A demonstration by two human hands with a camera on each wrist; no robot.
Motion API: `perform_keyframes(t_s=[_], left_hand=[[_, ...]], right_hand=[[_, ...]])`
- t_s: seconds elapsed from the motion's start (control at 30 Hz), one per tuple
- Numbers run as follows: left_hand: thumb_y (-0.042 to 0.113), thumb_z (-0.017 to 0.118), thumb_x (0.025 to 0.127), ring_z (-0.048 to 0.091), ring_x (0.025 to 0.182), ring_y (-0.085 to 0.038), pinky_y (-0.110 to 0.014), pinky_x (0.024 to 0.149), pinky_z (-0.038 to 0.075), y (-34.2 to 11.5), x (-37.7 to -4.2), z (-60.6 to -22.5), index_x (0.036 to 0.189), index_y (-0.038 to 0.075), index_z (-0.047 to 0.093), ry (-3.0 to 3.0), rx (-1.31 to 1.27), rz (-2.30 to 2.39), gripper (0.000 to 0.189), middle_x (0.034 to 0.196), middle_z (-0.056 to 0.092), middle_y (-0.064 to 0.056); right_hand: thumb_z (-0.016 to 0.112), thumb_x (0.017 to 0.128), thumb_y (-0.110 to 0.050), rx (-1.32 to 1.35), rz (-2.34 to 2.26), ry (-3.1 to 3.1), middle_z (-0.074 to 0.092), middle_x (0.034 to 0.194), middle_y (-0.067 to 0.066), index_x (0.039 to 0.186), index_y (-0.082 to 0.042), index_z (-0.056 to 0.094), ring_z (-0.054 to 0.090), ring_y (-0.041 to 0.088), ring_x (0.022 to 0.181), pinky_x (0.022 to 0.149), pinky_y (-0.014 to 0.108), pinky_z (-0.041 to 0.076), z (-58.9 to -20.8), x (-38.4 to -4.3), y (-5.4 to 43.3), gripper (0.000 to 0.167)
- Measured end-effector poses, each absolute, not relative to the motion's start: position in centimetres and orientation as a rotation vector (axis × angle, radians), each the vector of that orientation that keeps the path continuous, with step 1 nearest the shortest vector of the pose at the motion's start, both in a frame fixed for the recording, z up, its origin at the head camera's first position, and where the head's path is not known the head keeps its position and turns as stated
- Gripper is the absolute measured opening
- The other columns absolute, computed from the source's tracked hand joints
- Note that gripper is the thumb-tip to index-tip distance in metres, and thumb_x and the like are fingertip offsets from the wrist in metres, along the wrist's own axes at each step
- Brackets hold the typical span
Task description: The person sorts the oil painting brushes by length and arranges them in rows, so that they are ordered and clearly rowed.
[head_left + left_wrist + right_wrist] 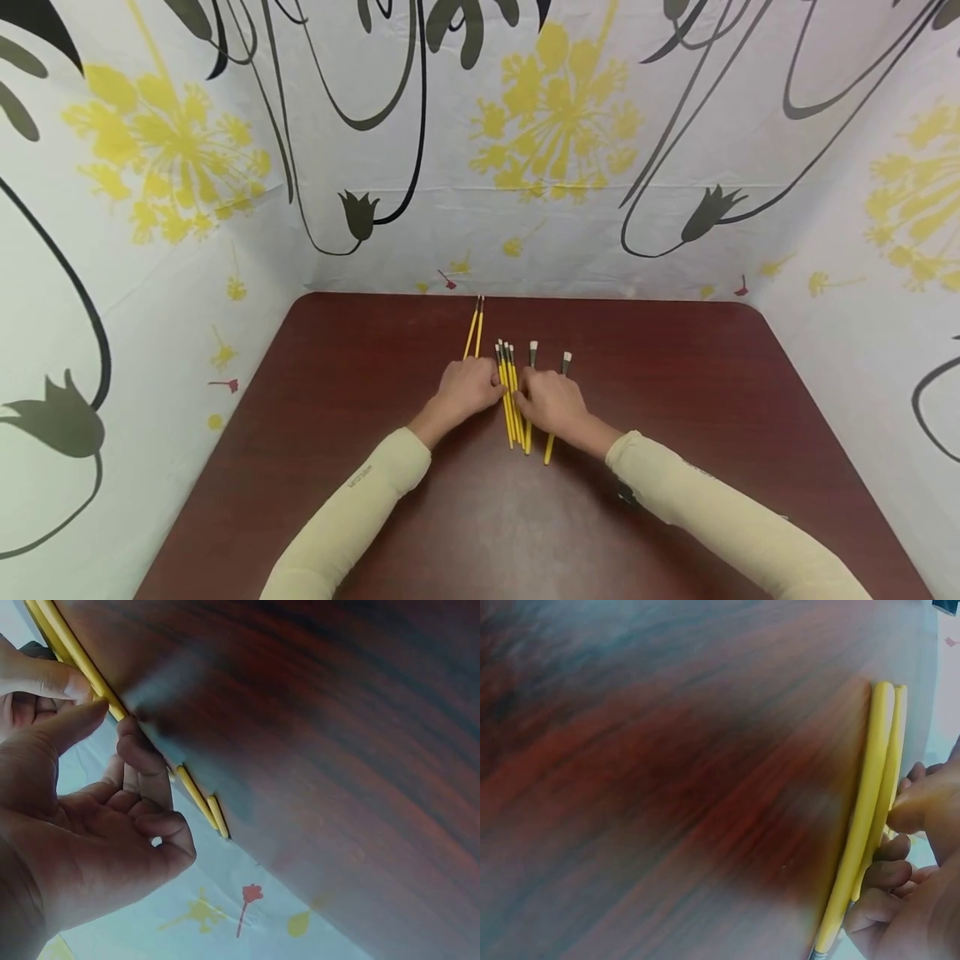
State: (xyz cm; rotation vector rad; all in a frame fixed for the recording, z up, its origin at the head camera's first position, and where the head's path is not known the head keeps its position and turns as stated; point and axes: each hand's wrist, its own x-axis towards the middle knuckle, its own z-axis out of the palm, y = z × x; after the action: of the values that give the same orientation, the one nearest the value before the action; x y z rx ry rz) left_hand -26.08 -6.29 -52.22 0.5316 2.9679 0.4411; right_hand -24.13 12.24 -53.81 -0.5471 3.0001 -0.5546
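Several yellow-handled paintbrushes (512, 421) with dark ferrules and pale bristles lie side by side between the two hands. My left hand (468, 387) is at the bundle's left edge, fingers curled, its thumb and forefinger pinching a yellow handle (84, 666) in the left wrist view. On the right side, my right hand (553, 400) has its thumb and fingers at a flat-tipped brush (533, 350), pinching near its middle. Another brush (549, 450) passes beneath the right hand. Two thin brushes (474, 329) extend beyond the left hand, their lower parts hidden.
The dark red-brown wooden table (360, 350) has rounded far corners. A white cloth (465, 225) printed with yellow flowers and grey tulips hangs along its back and both sides. Pale sleeves (360, 500) cover both forearms.
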Motion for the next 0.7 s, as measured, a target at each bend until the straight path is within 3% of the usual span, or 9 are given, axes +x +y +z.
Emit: perform_keyframes(t_s=[0.23, 0.37, 0.47, 0.7], left_hand=[[0.028, 0.071, 0.090, 0.033, 0.053, -0.012, -0.032, 0.057, 0.035, -5.8, -26.3, -52.1, 0.055, 0.023, 0.037, 2.962, 0.512, 0.385, 0.049, 0.052, 0.029, 0.009], [0.034, 0.070, 0.088, 0.045, 0.056, -0.015, -0.038, 0.062, 0.047, -5.4, -26.2, -51.9, 0.058, 0.023, 0.041, 2.957, 0.445, 0.302, 0.043, 0.056, 0.041, 0.006], [0.041, 0.071, 0.089, 0.053, 0.059, -0.017, -0.042, 0.069, 0.052, -5.0, -26.2, -51.7, 0.061, 0.023, 0.046, 2.940, 0.388, 0.261, 0.041, 0.060, 0.050, 0.004], [0.050, 0.075, 0.086, 0.050, 0.056, -0.017, -0.039, 0.064, 0.046, -4.5, -26.2, -51.1, 0.061, 0.022, 0.048, 2.902, 0.331, 0.232, 0.046, 0.058, 0.048, 0.004]], right_hand=[[0.072, 0.096, -0.029, -0.444, -0.520, 2.986, 0.056, 0.058, -0.003, 0.073, -0.018, 0.061, 0.053, 0.014, 0.047, 0.043, 0.033, 0.038, -53.1, -24.2, 11.8, 0.028], [0.072, 0.095, -0.035, -0.403, -0.440, 2.995, 0.050, 0.052, -0.002, 0.060, -0.019, 0.054, 0.051, 0.017, 0.045, 0.043, 0.035, 0.037, -52.9, -24.1, 11.4, 0.043], [0.071, 0.096, -0.042, -0.378, -0.375, 2.999, 0.050, 0.053, -0.001, 0.059, -0.020, 0.051, 0.052, 0.018, 0.047, 0.044, 0.038, 0.040, -52.7, -24.0, 11.2, 0.048], [0.072, 0.095, -0.042, -0.379, -0.282, 3.000, 0.054, 0.055, 0.001, 0.059, -0.018, 0.052, 0.054, 0.021, 0.050, 0.045, 0.041, 0.043, -52.2, -23.9, 10.9, 0.047]])
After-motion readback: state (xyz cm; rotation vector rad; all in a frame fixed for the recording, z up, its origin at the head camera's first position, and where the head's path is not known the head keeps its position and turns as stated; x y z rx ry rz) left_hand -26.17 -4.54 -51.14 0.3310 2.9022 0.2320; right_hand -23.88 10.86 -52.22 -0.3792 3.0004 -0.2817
